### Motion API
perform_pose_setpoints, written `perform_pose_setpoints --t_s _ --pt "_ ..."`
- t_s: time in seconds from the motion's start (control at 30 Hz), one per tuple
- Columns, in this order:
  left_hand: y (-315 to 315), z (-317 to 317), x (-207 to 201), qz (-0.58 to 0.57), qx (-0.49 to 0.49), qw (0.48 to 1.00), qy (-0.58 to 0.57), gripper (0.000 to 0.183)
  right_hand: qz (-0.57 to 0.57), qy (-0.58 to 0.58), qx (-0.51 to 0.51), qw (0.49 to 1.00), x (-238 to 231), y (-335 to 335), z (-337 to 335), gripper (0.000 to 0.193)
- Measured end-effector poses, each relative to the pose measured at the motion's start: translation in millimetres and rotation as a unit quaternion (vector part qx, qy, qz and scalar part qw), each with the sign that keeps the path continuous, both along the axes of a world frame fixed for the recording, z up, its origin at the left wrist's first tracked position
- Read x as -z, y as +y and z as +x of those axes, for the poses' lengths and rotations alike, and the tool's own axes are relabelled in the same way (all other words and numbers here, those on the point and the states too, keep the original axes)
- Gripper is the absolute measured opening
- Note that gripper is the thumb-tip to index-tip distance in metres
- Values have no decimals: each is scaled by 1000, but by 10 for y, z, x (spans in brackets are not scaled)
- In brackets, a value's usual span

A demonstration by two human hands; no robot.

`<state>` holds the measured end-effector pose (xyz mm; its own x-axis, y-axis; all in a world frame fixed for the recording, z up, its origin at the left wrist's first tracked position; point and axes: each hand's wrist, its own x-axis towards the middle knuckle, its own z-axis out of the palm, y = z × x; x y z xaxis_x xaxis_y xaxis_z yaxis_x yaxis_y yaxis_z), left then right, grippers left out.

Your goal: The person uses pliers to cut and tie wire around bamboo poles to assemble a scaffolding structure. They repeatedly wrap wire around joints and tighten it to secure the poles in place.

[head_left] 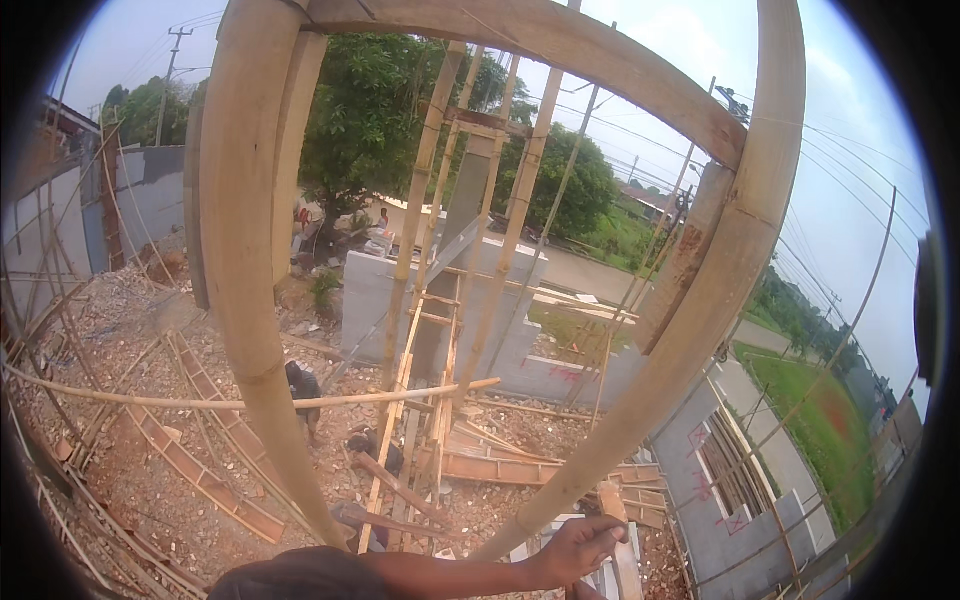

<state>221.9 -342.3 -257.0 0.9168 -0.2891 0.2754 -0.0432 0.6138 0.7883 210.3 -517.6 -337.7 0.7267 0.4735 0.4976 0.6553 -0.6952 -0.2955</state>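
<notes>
Crossing the lower edge from a dark sleeve (300, 577), the left forearm ends in the left hand (575, 552), which is clenched, thumb and fingers drawn together; I cannot tell whether anything is pinched between them. Its fingertips overlap a board (627, 570) that stands just right of the hand, though whether they touch it is unclear. Below, a sliver of what seems to be the right hand (584, 592) shows, mostly cut off, so its grip cannot be told.

Around the hands stand two thick bamboo poles, one on the left (245, 200) and one on the right (740, 260), drawing nearer each other toward the bottom. A beam (530, 30) spans them overhead, and a short plank (685, 255) lies along the right pole's inner side. A thin pole (250, 404) runs crosswise lower down.

Farther off, a grey column (465, 195) rises among bamboo uprights, with a grey wall (370, 300) beside it. On the rubble (130, 310) below are long wooden frames (195, 470) and people, one upright (303, 390), another bent over (385, 450). Beyond the wall lie trees (380, 110) and a road (600, 270); grass (820, 420) spreads at right.
</notes>
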Motion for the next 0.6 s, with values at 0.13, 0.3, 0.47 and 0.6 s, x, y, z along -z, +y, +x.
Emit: perform_pose_setpoints --t_s 0.13,0.3,0.47,0.6 --pt "404 628 341 75 -283 956 -10 23 23 33 -201 979 -239 463 -455 30" --pt "510 98 149 -19 -156 983 98 22 145 -284 77 945 -227 -330 -190 17" --pt "164 -505 128 32 -68 997 -21 23 121 -77 70 987 -257 142 413 21" --pt "428 -177 -262 59 -183 980 -58 22 -11 56 -209 976 228 516 -181 22"
